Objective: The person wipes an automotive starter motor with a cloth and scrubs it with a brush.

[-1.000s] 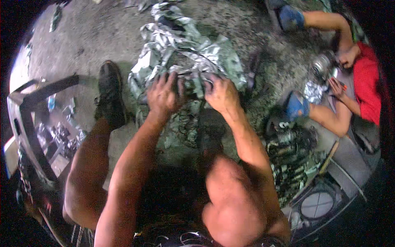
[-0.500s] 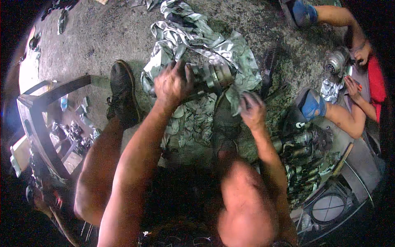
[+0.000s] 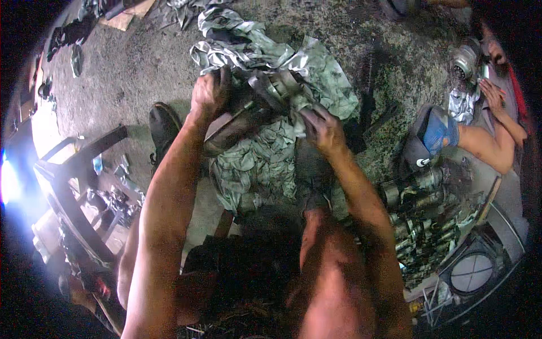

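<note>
Over the rough grey floor (image 3: 141,62), between the person's two hands, is a bulky metal part (image 3: 274,93). Its long axis runs on a slant: the wider, darker body lies toward the person and to the left, while the pale ringed end points away and to the right. Some of its outline is blurred, and whether it touches the floor cannot be told.

Well to the left of the metal part stands an angular metal frame (image 3: 79,217). To its right and nearer the person is a heaped row of dark, greasy metal parts (image 3: 426,220). Just beyond the metal part sprawls a creased silvery cloth (image 3: 243,39); just on its near side is a crumpled grey cloth (image 3: 254,161). A co-worker's bent leg with a blue band (image 3: 436,133) is well off to its right. Past the dark heap, nearer the person, is a round grille with a pale disc (image 3: 471,274). Far right of the metal part, a round metal housing (image 3: 466,62) sits near the co-worker's hand (image 3: 494,96). Left of the metal part is the dark toe of a shoe (image 3: 164,127), partly behind the person's forearm.

The left hand (image 3: 209,96) covers the metal part's far left side, its fingers bent narrowly onto the dark metal. The right hand (image 3: 326,133) has its fingers drawn together on a small grey rag (image 3: 299,116), pressed beside the ringed end and hiding some of it.
</note>
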`<state>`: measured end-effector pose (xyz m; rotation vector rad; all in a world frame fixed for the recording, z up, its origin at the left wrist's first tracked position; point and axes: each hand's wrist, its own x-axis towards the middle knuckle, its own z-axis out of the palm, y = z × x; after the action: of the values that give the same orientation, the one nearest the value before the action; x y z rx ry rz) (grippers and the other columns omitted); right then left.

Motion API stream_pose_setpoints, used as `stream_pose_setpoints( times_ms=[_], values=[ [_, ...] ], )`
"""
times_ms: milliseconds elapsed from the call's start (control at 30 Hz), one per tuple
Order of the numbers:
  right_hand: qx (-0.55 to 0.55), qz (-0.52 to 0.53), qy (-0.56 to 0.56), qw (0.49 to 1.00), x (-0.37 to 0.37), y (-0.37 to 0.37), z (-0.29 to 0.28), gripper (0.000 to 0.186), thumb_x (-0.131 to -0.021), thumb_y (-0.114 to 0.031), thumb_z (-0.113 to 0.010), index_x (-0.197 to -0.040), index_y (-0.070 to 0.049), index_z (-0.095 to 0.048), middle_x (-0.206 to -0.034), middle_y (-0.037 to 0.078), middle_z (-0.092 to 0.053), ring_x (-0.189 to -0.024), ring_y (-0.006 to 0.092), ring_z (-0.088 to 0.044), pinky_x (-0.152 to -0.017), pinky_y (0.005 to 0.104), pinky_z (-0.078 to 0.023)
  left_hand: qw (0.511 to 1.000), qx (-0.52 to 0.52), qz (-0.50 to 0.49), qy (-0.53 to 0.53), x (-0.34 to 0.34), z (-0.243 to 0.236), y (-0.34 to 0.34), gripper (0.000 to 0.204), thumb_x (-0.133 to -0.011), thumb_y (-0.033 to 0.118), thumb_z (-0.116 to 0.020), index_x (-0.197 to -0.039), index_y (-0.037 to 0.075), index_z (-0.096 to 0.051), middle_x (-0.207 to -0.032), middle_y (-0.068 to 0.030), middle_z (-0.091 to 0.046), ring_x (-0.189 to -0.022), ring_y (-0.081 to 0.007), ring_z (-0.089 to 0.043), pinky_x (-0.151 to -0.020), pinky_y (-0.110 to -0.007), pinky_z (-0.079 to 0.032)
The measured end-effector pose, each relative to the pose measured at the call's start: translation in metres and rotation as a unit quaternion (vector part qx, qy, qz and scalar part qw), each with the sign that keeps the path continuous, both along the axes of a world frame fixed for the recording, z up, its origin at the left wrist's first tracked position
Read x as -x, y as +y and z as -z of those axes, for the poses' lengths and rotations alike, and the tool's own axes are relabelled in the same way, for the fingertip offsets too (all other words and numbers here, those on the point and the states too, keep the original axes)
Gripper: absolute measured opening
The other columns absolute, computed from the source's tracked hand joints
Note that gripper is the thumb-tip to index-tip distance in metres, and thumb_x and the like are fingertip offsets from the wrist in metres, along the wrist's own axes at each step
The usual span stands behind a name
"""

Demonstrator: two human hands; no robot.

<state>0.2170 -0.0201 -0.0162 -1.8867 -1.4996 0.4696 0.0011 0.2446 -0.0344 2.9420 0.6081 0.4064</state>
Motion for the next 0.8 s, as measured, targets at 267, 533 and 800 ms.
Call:
stream_pose_setpoints(
  times_ms=[267, 533, 800],
  values=[
    [0.089, 0.026, 0.029, 0.995, 0.018, 0.034, -0.025, 0.044, -0.072, -0.013, -0.065, -0.116, -0.014, -0.059, -0.111, 0.025, -0.056, -0.094, 0.0406, -0.058, -0.078, 0.0447, -0.051, 0.995, 0.084, -0.004, -0.053, -0.005, 0.009, 0.036, 0.029, -0.087, 0.026, -0.051, -0.095, -0.001, -0.057, -0.071, -0.0237, -0.055, -0.069, -0.0436, -0.055, -0.061, -0.049, -0.043],
    [0.189, -0.045, 0.013, 0.981, 0.012, 0.026, -0.011, 0.055, -0.072, -0.014, -0.062, -0.126, -0.022, -0.052, -0.124, 0.017, -0.049, -0.103, 0.0354, -0.056, -0.083, 0.045, -0.05, 0.965, 0.241, -0.099, -0.024, -0.022, -0.003, 0.032, 0.033, -0.089, 0.027, -0.048, -0.082, -0.003, -0.058, -0.069, -0.0262, -0.054, -0.068, -0.045, -0.054, -0.062, -0.048, -0.043],
    [0.091, -0.019, -0.003, 0.996, 0.015, 0.049, -0.015, 0.053, -0.07, -0.011, -0.067, -0.121, -0.019, -0.057, -0.121, 0.026, -0.051, -0.096, 0.0409, -0.059, -0.08, 0.0432, -0.051, 0.994, 0.093, 0.05, -0.012, -0.006, 0.048, 0.051, 0.028, -0.087, 0.011, -0.052, -0.116, 0.009, -0.054, -0.069, -0.0179, -0.052, -0.057, -0.0355, -0.053, -0.049, -0.044, -0.043]
  ],
)
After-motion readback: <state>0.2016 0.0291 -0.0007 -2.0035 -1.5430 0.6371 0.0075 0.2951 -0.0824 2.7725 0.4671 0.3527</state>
